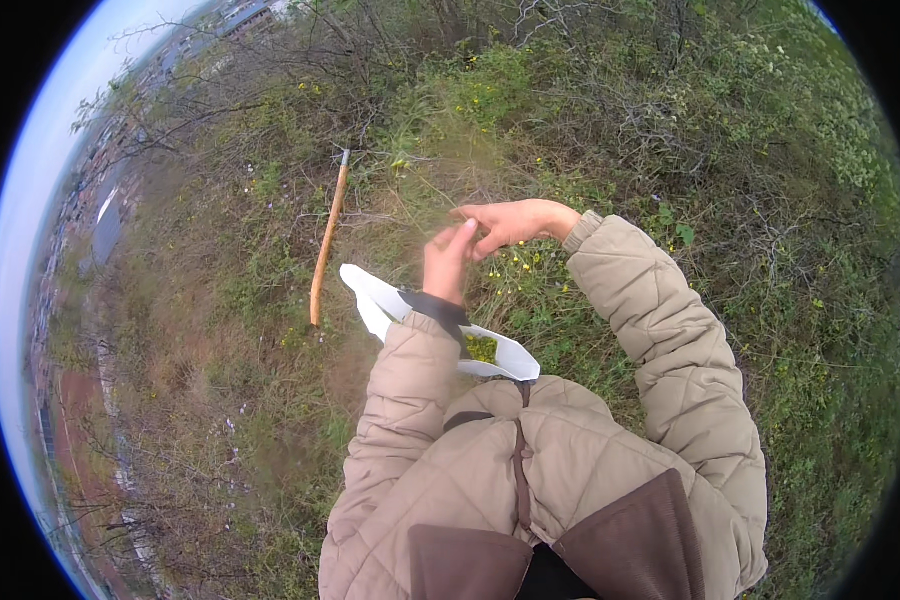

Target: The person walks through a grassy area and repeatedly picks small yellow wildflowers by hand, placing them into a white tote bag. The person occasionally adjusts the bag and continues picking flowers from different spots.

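Observation:
My left hand [446, 259] is raised with bent fingers, and its fingertips meet those of my right hand [516, 223], which reaches in from the right. Whether a small stem or flower is between the fingers cannot be told. A white, thin-walled angular holder [514, 360] hangs at my left forearm, with a dark band [439, 307] near the wrist. Yellow flowers [482, 348] show within its opening; whether they lie inside or behind it is unclear. To the left, a wooden stick or tool handle [328, 244] with a grey metal end lies on the grass.
Dry grass and weeds with small yellow flowers [521, 262] cover the slope. Bare thorny branches [645, 124] and dense shrubs [817, 97] stand ahead and to the right. Far off at the left, buildings [109, 225] lie below the slope.

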Demonstrator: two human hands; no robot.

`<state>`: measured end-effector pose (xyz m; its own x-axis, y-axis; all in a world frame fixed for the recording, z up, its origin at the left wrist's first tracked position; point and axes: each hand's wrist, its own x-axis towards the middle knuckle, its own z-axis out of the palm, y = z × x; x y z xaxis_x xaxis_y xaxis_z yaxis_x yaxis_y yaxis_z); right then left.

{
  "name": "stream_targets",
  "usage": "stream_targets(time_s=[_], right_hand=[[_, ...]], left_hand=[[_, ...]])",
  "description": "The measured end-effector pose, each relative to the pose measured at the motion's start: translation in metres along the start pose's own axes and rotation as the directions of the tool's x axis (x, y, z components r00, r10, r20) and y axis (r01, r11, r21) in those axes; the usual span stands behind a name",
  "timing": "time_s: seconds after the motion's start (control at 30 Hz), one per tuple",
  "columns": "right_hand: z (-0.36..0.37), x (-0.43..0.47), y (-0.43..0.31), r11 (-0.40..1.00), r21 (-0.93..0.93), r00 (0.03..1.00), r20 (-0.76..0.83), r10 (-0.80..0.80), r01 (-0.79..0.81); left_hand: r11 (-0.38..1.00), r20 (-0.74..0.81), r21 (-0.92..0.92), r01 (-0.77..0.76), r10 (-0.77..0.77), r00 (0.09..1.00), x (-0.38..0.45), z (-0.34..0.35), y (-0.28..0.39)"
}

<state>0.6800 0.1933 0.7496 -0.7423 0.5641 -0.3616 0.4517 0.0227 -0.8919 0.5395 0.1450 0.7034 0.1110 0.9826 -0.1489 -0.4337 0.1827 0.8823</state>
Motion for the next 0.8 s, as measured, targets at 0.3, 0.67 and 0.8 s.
stream_targets(time_s=[0.3, 0.67, 0.8], right_hand=[[-0.009, -0.037, 0.033, 0.928, 0.291, 0.950, -0.136, 0.282, -0.234], [-0.004, -0.011, 0.061, 0.921, 0.107, 0.926, -0.016, 0.377, -0.374], [0.005, -0.012, 0.066, 0.791, 0.521, 0.945, 0.119, 0.305, -0.321]], left_hand=[[0.998, -0.038, 0.062, 0.009, -0.007, 0.999, 0.021, -0.011, -0.029], [0.957, 0.030, 0.270, -0.107, 0.102, 0.994, 0.039, -0.021, -0.044], [0.975, -0.042, 0.222, -0.027, 0.037, 0.998, 0.046, -0.030, -0.049]])
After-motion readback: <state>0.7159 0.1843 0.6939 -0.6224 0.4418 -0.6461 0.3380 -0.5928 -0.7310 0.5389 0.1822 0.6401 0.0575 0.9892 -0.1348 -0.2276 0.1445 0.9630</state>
